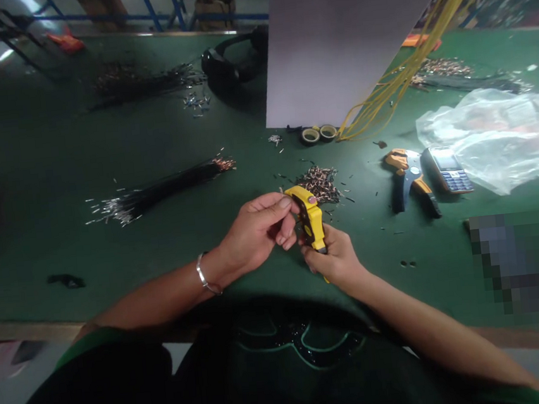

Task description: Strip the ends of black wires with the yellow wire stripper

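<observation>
My right hand (334,256) is wrapped round the handles of a yellow and black crimping tool (315,223), held upright over the table. My left hand (266,224) is closed, thumb and fingertips pinched at the left side of the tool's head. Whatever lies between those fingers is too small to make out. Just behind the tool is a pile of short copper-and-black pieces (320,184). Left of my hands lies a bundle of black wires (172,186), with silvery tips at one end and coppery ones at the other.
An orange and dark wire stripper (408,173), a keypad phone (448,171) and a clear plastic bag (496,135) lie right. Two tape rolls (319,134) sit below a grey panel (330,43), beside hanging yellow wires (401,81). Black headphones (231,59) lie farther back.
</observation>
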A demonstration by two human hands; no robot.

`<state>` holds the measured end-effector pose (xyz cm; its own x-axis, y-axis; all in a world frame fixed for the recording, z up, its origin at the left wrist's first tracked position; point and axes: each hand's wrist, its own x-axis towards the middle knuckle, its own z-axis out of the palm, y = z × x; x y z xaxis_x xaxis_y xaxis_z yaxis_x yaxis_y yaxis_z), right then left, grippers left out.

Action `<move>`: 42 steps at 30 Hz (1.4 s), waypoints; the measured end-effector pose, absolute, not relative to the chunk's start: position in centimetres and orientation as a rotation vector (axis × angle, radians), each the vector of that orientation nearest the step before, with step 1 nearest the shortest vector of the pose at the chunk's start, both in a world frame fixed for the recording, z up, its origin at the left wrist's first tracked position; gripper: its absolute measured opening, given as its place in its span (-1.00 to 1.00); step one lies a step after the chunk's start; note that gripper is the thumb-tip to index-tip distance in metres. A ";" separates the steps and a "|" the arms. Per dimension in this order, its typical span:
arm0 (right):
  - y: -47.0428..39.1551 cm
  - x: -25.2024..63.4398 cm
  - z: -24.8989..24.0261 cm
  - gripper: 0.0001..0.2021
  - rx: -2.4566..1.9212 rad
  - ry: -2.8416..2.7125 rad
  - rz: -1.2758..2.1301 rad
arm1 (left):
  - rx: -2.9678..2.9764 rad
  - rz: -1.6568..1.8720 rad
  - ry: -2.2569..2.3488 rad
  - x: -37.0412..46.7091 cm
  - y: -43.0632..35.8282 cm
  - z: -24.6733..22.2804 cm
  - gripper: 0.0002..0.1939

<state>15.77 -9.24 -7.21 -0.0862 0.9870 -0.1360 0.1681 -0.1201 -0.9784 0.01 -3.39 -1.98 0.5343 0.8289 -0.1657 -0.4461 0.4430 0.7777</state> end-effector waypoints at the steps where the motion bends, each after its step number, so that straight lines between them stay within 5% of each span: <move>1: -9.2 15.8 -7.2 -0.91 -1.391 -1.355 1.278 | 0.743 0.849 0.584 0.0 -3.4 -2.0 -0.83; 21: -9.3 15.4 -7.2 -0.86 -1.351 -1.774 0.512 | 0.610 0.785 0.713 -0.6 -3.8 -0.7 -0.77; 42: -9.1 15.4 -7.7 -0.87 -1.339 -1.901 0.414 | 0.649 0.835 0.950 -0.6 -4.1 -0.8 -0.81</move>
